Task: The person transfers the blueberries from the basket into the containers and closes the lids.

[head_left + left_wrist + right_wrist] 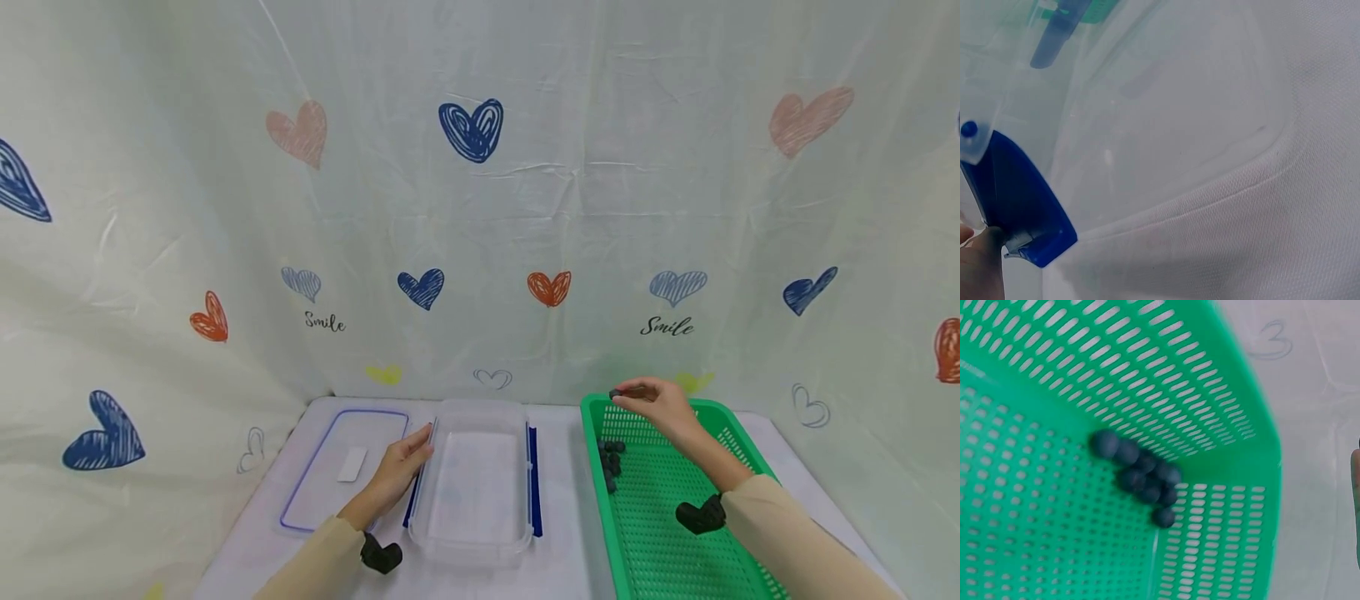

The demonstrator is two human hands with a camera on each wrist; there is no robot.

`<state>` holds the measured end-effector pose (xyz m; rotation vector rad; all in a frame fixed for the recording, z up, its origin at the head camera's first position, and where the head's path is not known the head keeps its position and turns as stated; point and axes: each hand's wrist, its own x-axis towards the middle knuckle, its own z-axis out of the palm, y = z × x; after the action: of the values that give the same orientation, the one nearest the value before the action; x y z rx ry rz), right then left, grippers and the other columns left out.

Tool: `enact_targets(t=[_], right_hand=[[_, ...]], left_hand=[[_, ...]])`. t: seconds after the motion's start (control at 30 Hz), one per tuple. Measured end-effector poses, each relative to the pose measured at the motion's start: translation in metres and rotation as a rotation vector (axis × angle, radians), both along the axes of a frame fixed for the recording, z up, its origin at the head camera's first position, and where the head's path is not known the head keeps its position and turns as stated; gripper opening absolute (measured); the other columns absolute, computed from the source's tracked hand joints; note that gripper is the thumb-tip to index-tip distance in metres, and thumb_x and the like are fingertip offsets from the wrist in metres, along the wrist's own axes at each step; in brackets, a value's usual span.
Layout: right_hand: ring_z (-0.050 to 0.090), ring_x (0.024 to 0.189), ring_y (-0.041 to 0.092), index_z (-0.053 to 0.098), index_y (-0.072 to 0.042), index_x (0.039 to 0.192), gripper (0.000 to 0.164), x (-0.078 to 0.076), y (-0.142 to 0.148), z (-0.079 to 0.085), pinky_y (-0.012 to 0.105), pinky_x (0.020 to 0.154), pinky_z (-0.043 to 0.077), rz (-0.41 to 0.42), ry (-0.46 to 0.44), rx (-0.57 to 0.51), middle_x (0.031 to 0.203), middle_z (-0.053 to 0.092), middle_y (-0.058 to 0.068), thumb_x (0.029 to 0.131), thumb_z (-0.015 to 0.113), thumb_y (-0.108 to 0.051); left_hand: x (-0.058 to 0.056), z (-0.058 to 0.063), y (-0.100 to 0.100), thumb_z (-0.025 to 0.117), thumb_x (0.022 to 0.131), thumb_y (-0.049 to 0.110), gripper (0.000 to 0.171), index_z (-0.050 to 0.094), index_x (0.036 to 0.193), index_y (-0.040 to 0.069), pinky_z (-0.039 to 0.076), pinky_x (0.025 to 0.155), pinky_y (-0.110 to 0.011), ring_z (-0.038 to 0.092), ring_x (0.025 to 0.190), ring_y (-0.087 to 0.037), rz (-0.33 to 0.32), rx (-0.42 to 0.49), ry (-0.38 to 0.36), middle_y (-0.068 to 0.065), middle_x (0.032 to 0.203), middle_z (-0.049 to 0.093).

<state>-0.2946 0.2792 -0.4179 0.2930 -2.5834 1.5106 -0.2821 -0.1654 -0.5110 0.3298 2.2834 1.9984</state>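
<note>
A clear plastic food container [471,546] without its lid stands in the middle of the table, blue latches hanging along its sides. My left hand [399,469] holds its left side. In the left wrist view, the fingertips [984,265] are right at a blue latch [1019,200]. Above the far left rim of a green basket [609,533], my right hand [660,406] pinches a dark blueberry [615,394] between its fingertips. Several more blueberries [1146,478] lie clustered in a corner of the basket. Only a sliver of the right hand shows in the right wrist view.
A clear lid with a blue seal [311,492] lies flat left of the container, a white label [352,464] on it. Behind the white-covered table [566,500] hangs a curtain [480,225] printed with hearts.
</note>
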Motion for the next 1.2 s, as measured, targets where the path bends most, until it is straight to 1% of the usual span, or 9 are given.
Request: enact_targets(t=[0.17,0.3,0.4,0.53,0.63,0.67,0.77,0.93,1.2], right_hand=[[0.066,0.099,0.015,0.069,0.001,0.118,0.037,-0.005,-0.013,0.008,0.029,0.08,0.056,0.034,0.005,-0.038,0.114,0.069,0.017,0.091,0.075,-0.024],[0.065,0.101,0.02,0.068,0.003,0.118,0.037,-0.007,-0.023,0.011,0.032,0.082,0.057,0.068,-0.004,-0.071,0.115,0.068,0.019,0.091,0.075,-0.021],[0.065,0.101,0.018,0.068,0.003,0.118,0.035,-0.008,-0.029,0.012,0.033,0.084,0.057,0.077,-0.013,-0.08,0.115,0.068,0.018,0.091,0.075,-0.02],[0.066,0.098,0.013,0.067,0.005,0.118,0.034,-0.011,-0.037,0.013,0.03,0.084,0.057,0.105,-0.027,-0.102,0.115,0.068,0.019,0.093,0.073,-0.016],[0.066,0.098,0.013,0.067,0.005,0.119,0.034,-0.014,-0.041,0.013,0.038,0.087,0.058,0.121,-0.033,-0.112,0.115,0.068,0.019,0.093,0.073,-0.016],[0.066,0.099,0.014,0.068,0.004,0.118,0.034,-0.014,-0.043,0.013,0.042,0.089,0.057,0.114,-0.038,-0.114,0.115,0.068,0.018,0.092,0.074,-0.018],[0.067,0.1,0.019,0.069,0.003,0.117,0.035,-0.016,-0.049,0.012,0.052,0.091,0.055,0.108,-0.028,-0.097,0.114,0.069,0.017,0.091,0.075,-0.02],[0.066,0.101,0.025,0.07,0.002,0.115,0.032,-0.018,-0.058,0.011,0.054,0.091,0.055,0.09,-0.026,-0.088,0.113,0.069,0.017,0.09,0.076,-0.018],[0.067,0.097,0.024,0.07,0.004,0.113,0.03,-0.019,-0.069,0.011,0.054,0.088,0.056,0.106,-0.016,-0.078,0.109,0.07,0.017,0.09,0.076,-0.014]], left_hand=[[0.0,0.004,0.001,0.05,0.104,0.004,0.051,0.031,0.148,-0.015,0.025,0.114,-0.048,0.025,0.144,-0.042,0.007,-0.007,0.021,-0.028,0.155,0.028],[0.0,0.006,0.001,0.049,0.104,0.002,0.05,0.031,0.148,-0.015,0.026,0.114,-0.05,0.025,0.143,-0.043,0.016,-0.021,0.026,-0.028,0.155,0.028],[0.0,0.007,0.001,0.049,0.104,0.002,0.05,0.03,0.148,-0.015,0.026,0.114,-0.05,0.025,0.144,-0.042,0.015,-0.017,0.02,-0.028,0.155,0.028],[0.001,0.004,0.0,0.05,0.104,0.004,0.051,0.031,0.148,-0.014,0.025,0.114,-0.048,0.024,0.144,-0.041,0.013,-0.013,0.012,-0.027,0.156,0.028],[0.0,0.001,0.0,0.05,0.104,0.005,0.052,0.031,0.148,-0.013,0.025,0.114,-0.048,0.024,0.144,-0.041,0.01,-0.019,0.01,-0.026,0.156,0.028],[0.0,0.001,0.0,0.051,0.104,0.005,0.052,0.031,0.148,-0.013,0.025,0.114,-0.047,0.024,0.145,-0.04,0.01,-0.018,0.006,-0.026,0.156,0.028],[0.0,0.0,-0.001,0.051,0.104,0.006,0.052,0.031,0.148,-0.013,0.026,0.113,-0.047,0.023,0.144,-0.041,0.002,-0.012,0.015,-0.027,0.156,0.027],[0.0,0.001,0.0,0.051,0.104,0.006,0.052,0.031,0.148,-0.015,0.026,0.113,-0.047,0.024,0.144,-0.042,0.0,0.004,0.017,-0.028,0.156,0.027],[0.002,0.001,0.0,0.051,0.104,0.004,0.051,0.032,0.148,-0.014,0.024,0.115,-0.048,0.024,0.145,-0.04,0.012,-0.01,0.013,-0.027,0.156,0.028]])
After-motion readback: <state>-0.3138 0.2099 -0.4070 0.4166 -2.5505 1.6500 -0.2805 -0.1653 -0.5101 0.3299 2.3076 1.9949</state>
